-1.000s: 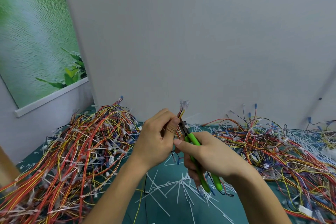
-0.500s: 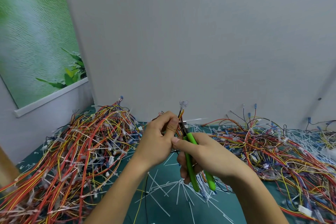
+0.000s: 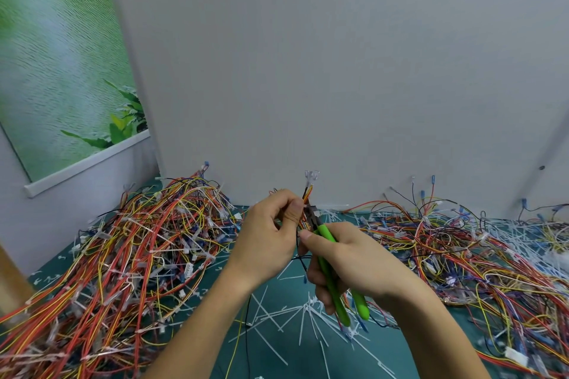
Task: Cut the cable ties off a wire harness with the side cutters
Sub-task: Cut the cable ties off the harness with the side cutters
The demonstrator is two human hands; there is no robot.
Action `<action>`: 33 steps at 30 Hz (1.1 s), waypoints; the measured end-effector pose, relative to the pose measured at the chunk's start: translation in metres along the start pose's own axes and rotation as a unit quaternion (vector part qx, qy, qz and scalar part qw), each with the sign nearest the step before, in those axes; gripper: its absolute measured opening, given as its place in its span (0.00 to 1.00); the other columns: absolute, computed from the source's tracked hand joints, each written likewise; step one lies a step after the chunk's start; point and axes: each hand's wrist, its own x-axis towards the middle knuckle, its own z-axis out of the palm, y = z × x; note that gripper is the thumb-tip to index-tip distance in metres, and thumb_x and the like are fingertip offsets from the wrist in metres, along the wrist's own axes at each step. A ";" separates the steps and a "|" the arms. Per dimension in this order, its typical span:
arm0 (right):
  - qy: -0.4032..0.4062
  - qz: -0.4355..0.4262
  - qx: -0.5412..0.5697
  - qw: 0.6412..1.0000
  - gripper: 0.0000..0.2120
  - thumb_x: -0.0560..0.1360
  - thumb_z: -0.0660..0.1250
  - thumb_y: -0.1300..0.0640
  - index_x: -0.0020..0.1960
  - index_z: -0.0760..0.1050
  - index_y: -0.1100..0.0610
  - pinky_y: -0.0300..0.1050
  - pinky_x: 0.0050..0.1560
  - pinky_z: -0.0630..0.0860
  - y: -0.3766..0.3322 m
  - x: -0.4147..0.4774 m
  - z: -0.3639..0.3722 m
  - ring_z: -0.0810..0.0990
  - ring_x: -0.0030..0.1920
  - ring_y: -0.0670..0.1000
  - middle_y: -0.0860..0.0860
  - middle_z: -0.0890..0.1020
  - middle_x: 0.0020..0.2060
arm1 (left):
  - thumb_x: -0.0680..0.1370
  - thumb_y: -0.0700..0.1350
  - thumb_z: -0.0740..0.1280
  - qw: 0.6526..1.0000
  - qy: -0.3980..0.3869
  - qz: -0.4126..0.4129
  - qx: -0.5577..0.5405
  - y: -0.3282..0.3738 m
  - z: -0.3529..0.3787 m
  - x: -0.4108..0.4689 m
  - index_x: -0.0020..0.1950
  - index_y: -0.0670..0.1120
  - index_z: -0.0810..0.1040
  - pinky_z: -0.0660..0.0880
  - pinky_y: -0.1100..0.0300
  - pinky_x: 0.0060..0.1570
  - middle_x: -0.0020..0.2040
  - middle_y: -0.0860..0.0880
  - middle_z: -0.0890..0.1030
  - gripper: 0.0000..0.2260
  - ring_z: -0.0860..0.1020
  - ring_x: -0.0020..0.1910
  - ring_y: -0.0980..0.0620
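Wire harness [image 3: 308, 191], orange-yellow strands, clear connector [image 3: 311, 176] atop, left hand [image 3: 271, 237] grip pinching it, right hand [image 3: 354, 261] clamped on side cutters [image 3: 325, 233].

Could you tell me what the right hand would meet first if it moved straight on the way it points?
Probably the wire harness held by the left hand: the right hand aims the side cutters up at it, their tip right beside the left thumb. Depth is hard to judge.
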 end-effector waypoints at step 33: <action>0.018 -0.013 -0.056 0.998 0.11 0.84 0.62 0.56 0.44 0.70 0.57 0.52 0.32 0.78 0.003 0.001 -0.004 0.74 0.25 0.54 0.50 0.73 0.27 | 0.85 0.48 0.60 0.998 0.013 0.047 0.037 -0.004 0.005 -0.002 0.43 0.47 0.74 0.66 0.63 0.36 0.35 0.57 0.71 0.12 0.70 0.34 0.57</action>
